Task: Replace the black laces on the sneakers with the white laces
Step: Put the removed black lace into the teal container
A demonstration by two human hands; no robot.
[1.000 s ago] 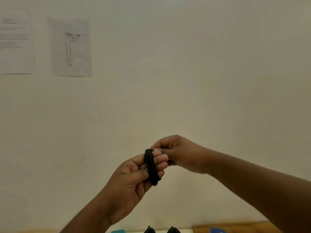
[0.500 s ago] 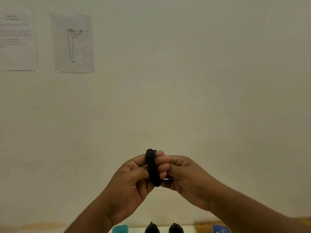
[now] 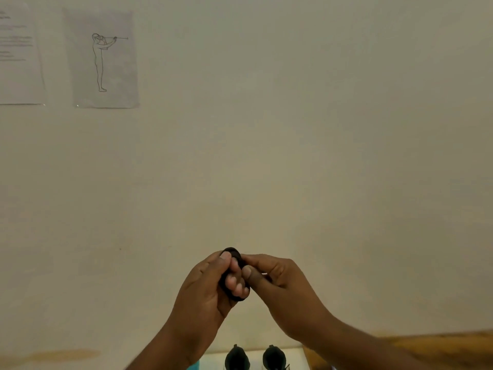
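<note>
Black lace (image 3: 231,252) coiled, gripped by both hands' fingers (image 3: 234,283), sneakers (image 3: 237,359) below, wall drawing (image 3: 102,60).

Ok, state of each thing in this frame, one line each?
Black lace: coiled into a small bundle, held up in front of the wall.
Left hand: grips the bundle, fingers curled round it.
Right hand: pinches the bundle's right side.
Sneakers: two dark tops at the bottom edge, mostly cut off; lacing cannot be told.
Drawing: stuck flat on the wall.
</note>
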